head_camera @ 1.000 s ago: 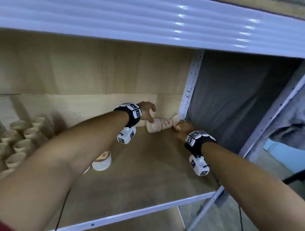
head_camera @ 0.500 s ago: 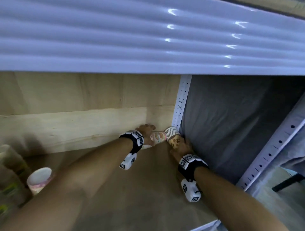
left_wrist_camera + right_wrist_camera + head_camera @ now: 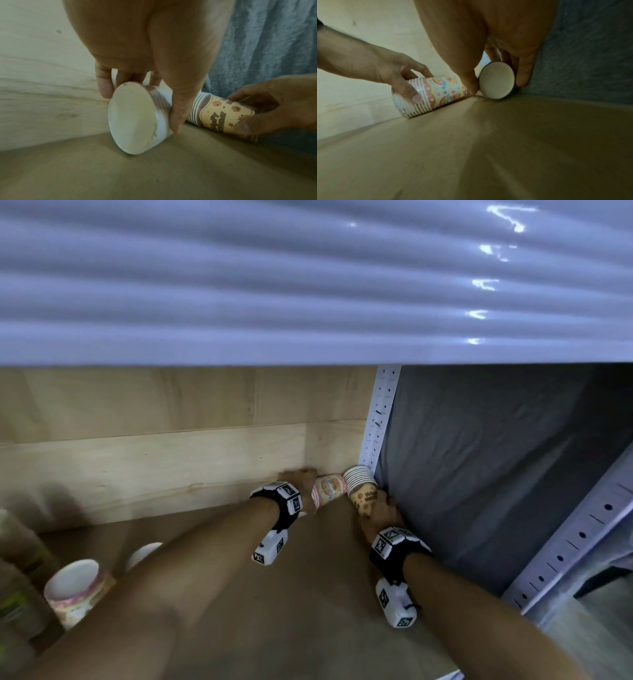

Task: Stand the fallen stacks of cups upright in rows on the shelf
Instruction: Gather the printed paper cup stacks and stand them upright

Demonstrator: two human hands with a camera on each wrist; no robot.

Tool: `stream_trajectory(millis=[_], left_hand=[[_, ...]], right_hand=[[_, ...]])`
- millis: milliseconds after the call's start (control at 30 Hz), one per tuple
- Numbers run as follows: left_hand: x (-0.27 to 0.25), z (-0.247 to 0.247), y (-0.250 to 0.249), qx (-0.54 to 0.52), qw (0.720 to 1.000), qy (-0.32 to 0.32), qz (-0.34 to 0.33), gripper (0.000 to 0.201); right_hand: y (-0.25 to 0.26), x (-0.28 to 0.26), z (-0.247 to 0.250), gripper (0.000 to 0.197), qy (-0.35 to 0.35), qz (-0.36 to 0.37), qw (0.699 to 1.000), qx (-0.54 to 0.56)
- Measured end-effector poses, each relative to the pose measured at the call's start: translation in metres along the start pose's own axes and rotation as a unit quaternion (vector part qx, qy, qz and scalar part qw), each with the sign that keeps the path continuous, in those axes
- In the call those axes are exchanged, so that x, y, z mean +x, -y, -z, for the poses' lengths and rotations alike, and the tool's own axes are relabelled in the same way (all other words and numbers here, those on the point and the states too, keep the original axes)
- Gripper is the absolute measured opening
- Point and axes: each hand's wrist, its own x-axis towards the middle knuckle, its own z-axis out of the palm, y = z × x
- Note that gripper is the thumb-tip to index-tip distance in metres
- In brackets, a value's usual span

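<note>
Two fallen stacks of paper cups lie in the back right corner of the wooden shelf [image 3: 308, 594]. My left hand [image 3: 299, 477] grips the rim end of the pink cartoon stack [image 3: 329, 489], fingers behind and thumb in front; that stack's [image 3: 133, 121] open mouth faces my left wrist. My right hand [image 3: 380, 506] holds the base end of the brown striped stack [image 3: 361, 487], whose white bottom [image 3: 496, 79] faces my right wrist. The pink stack [image 3: 436, 93] and the brown stack [image 3: 221, 115] lie end to end, almost touching.
A grey cloth [image 3: 479, 467] hangs along the right side, behind a white perforated post [image 3: 380, 419]. The wooden back panel [image 3: 154, 467] stands right behind the cups. Upright cup stacks [image 3: 73, 587] stand at the left. The ribbed upper shelf [image 3: 308, 285] hangs low overhead.
Both hands have pushed deeper into the back corner and closed round the two lying stacks. The view has dropped lower, under the upper shelf.
</note>
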Motion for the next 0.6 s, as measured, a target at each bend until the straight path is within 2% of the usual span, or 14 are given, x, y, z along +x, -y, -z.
stream_trajectory(millis=[167, 400, 500, 600], left_hand=[[-0.008, 0.003, 0.002, -0.040, 0.998, -0.017, 0.046, 0.069], [-0.032, 0.023, 0.015, -0.148, 0.987, -0.017, 0.052, 0.073], [-0.045, 0.021, 0.020, -0.204, 0.978, -0.026, 0.036, 0.075], [-0.060, 0.015, 0.024, -0.265, 0.962, -0.051, 0.047, 0.082]], right_hand=[[0.007, -0.006, 0.008, 0.056, -0.021, 0.021, 0.999, -0.019], [0.032, -0.020, 0.040, 0.049, -0.057, 0.067, 0.995, -0.041], [0.044, -0.023, 0.047, 0.047, -0.068, 0.089, 0.994, -0.010], [0.057, -0.031, 0.048, 0.041, -0.059, 0.116, 0.991, -0.013]])
